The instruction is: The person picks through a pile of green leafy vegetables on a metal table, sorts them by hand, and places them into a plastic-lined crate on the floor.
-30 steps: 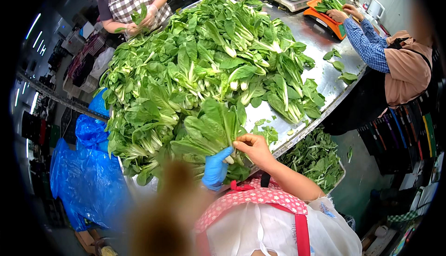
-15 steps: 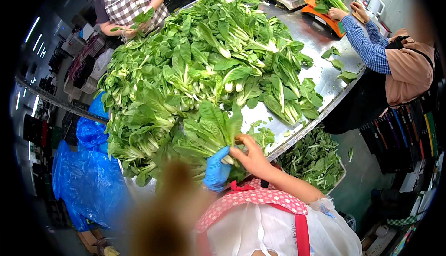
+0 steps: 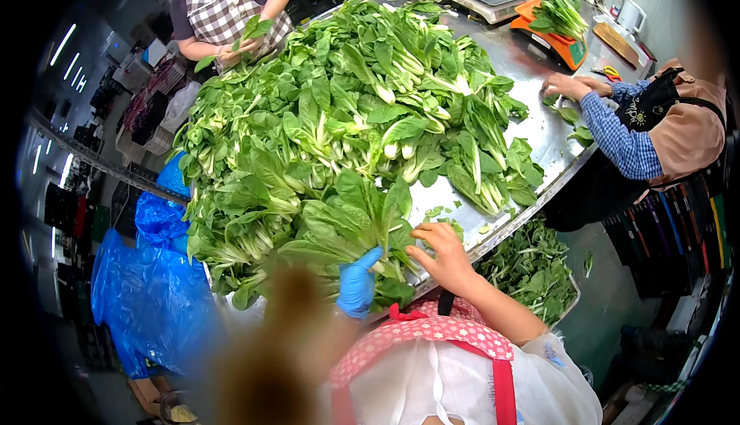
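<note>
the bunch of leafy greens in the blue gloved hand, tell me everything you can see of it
The bunch of broad green leaves with pale stalks looks like fresh bok choy. It lies near the front edge of the shiny steel table, leaves fanning up and away from the person. The blue-gloved left hand grips its stalk end from below, and the bare right hand touches its right side with spread fingers. The big heap of the same greens lies right behind it, touching it.

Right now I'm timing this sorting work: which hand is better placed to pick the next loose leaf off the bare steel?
Probably the right hand: it hovers open by the leaf scraps on the steel table, while the gloved left hand grips the greens bunch.
</note>
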Motion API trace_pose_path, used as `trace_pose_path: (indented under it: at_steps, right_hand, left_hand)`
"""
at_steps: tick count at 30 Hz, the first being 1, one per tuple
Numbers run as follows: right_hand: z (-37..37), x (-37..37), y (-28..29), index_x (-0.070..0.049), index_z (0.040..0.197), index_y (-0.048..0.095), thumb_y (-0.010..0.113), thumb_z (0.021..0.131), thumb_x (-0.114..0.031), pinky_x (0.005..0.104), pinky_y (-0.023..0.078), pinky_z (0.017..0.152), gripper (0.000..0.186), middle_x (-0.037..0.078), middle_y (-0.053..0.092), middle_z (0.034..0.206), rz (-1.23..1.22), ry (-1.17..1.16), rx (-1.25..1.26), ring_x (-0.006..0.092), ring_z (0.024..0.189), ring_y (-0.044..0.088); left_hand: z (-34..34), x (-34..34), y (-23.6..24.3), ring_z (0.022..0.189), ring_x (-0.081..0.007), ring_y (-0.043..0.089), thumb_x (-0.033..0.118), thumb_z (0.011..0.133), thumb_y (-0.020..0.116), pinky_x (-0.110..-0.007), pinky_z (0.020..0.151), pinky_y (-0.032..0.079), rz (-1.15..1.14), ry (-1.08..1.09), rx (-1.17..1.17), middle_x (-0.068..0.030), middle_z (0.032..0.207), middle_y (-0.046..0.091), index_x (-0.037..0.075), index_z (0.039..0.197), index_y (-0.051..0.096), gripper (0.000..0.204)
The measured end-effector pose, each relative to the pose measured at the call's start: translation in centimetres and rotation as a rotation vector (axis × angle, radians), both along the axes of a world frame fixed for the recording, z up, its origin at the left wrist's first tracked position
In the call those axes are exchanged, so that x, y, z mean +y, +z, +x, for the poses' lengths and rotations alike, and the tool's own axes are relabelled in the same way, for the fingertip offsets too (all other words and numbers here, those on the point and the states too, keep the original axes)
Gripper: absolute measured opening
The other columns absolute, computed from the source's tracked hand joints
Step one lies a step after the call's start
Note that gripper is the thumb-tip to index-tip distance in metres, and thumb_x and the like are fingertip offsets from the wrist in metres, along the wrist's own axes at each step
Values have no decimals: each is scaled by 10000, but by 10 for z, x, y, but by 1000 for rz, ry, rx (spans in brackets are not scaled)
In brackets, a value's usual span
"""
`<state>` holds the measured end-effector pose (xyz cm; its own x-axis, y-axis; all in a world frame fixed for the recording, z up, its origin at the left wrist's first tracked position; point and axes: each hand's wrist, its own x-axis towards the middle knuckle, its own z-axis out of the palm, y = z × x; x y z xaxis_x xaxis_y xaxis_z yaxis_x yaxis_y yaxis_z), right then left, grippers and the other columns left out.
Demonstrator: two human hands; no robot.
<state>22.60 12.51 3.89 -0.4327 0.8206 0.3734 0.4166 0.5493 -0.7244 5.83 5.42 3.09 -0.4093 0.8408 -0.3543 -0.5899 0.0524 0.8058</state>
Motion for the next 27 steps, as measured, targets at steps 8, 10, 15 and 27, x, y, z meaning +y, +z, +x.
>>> trace_pose_path:
  at_steps: [8,10,15,27]
  right_hand:
    - [-36,-4,-22,15,888,613,645,830,-207,263,442,677,232,76,607,769,-791,71,447,125,726,551]
    - [-37,-5,-22,14,894,605,641,836,-203,273,441,709,227,80,598,806,-563,91,386,145,759,554]
    - [-32,-6,-10,8,911,598,627,833,-197,335,445,775,222,137,581,948,-331,237,249,279,868,557]
    - [-23,-25,-94,-2,948,565,601,737,-95,433,462,767,233,220,546,946,-167,233,-138,382,905,534]
  left_hand:
    - [-10,-5,-9,875,-163,606,-32,774,608,-270,743,471,-70,-185,-61,-59,971,624,19,1083,560,317]
    - [-15,-8,-15,863,-157,606,-26,777,609,-265,728,469,-78,-241,-50,-55,950,628,20,1073,568,303]
    - [-5,-10,15,872,-152,608,-3,788,616,-264,725,468,-152,-276,257,-80,982,636,21,1072,586,287]
    - [-8,-15,-29,920,-173,613,-27,789,606,-304,805,478,45,-282,815,-101,1044,624,22,1086,586,302]
